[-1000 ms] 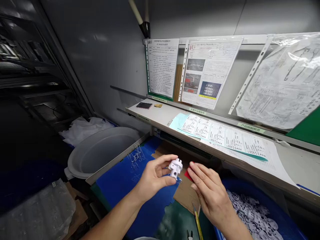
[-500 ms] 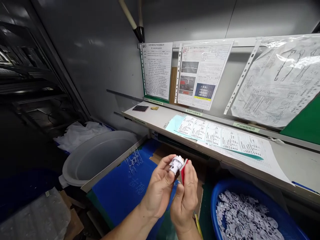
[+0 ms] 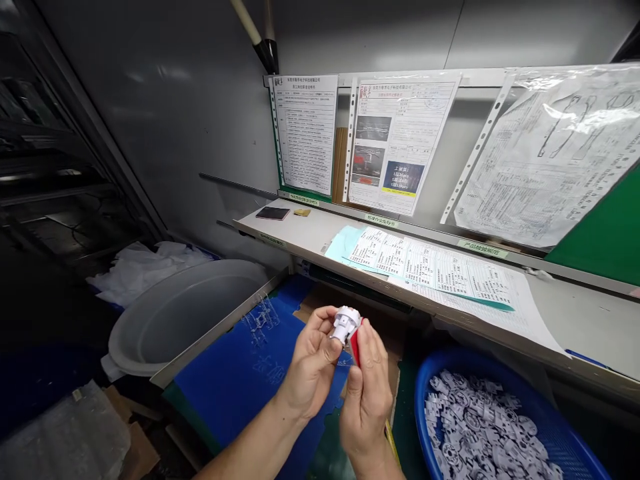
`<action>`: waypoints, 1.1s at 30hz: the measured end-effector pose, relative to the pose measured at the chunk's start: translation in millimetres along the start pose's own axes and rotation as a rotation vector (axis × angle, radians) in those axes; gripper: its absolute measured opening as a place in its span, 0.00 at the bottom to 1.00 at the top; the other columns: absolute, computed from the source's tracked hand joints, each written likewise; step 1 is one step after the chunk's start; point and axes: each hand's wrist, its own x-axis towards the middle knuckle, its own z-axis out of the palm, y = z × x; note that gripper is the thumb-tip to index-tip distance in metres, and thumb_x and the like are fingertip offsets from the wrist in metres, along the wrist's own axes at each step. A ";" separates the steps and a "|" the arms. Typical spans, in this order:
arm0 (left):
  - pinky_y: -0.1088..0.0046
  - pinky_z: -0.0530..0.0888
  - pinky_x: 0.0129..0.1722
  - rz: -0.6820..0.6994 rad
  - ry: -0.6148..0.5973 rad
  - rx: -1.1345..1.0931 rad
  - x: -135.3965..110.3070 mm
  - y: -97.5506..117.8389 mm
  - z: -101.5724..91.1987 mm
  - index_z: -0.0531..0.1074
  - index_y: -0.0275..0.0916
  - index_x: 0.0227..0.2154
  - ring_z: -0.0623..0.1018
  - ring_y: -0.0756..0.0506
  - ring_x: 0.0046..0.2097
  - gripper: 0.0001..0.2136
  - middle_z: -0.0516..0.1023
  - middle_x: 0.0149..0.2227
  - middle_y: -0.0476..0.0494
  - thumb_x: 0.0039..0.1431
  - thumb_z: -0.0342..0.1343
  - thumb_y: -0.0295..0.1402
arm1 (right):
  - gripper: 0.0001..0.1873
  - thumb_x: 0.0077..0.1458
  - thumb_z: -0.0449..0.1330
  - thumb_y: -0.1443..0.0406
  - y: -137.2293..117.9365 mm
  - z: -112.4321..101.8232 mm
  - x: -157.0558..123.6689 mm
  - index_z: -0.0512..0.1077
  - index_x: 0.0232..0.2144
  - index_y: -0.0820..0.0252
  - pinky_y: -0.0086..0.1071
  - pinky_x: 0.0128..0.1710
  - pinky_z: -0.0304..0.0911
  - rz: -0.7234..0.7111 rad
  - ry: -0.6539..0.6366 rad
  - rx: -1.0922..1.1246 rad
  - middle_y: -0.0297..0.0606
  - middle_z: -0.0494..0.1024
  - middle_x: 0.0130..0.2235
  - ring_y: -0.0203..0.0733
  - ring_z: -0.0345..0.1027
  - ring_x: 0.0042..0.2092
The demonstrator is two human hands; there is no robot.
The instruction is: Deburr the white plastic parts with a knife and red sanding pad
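My left hand (image 3: 313, 363) pinches a small white plastic part (image 3: 344, 324) between thumb and fingers, held up in front of me. My right hand (image 3: 369, 393) is closed on a small red piece (image 3: 354, 347), which is pressed against the side of the white part. Both hands meet above a blue sheet (image 3: 240, 380) and a piece of brown cardboard (image 3: 320, 301).
A blue basin (image 3: 425, 373) full of several white plastic parts sits at lower right. A large grey tub (image 3: 175, 313) stands at left with white bags behind it. A shelf (image 3: 310, 237) carries papers, a dark phone (image 3: 273, 213) and posted instruction sheets. A yellow-handled tool (image 3: 390, 440) lies below my right hand.
My right hand has come in from the right and brought the red piece against the white part. My left hand has turned the part slightly. The view has shifted a little.
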 end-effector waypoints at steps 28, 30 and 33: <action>0.63 0.69 0.55 0.120 -0.093 0.328 2.6 -3.4 -15.8 0.74 0.41 0.48 0.75 0.38 0.55 0.22 0.77 0.52 0.37 0.49 0.70 0.33 | 0.17 0.67 0.49 0.59 -0.8 -52.7 29.1 0.75 0.43 0.61 0.41 0.43 0.73 0.498 0.157 0.475 0.48 0.80 0.45 0.49 0.77 0.45; 0.61 0.68 0.57 0.189 -0.144 0.368 2.6 0.8 -15.4 0.75 0.41 0.47 0.73 0.35 0.58 0.22 0.76 0.54 0.36 0.47 0.70 0.30 | 0.14 0.63 0.55 0.57 8.7 -55.9 24.3 0.76 0.39 0.60 0.34 0.34 0.71 0.640 0.132 0.487 0.44 0.80 0.37 0.45 0.76 0.37; 0.58 0.68 0.58 0.268 -0.179 0.418 3.2 3.8 -16.0 0.76 0.42 0.45 0.73 0.35 0.57 0.20 0.75 0.53 0.38 0.47 0.70 0.25 | 0.16 0.57 0.61 0.53 17.5 -51.3 10.9 0.75 0.34 0.60 0.25 0.18 0.52 0.956 -0.004 0.596 0.30 0.68 0.20 0.33 0.59 0.20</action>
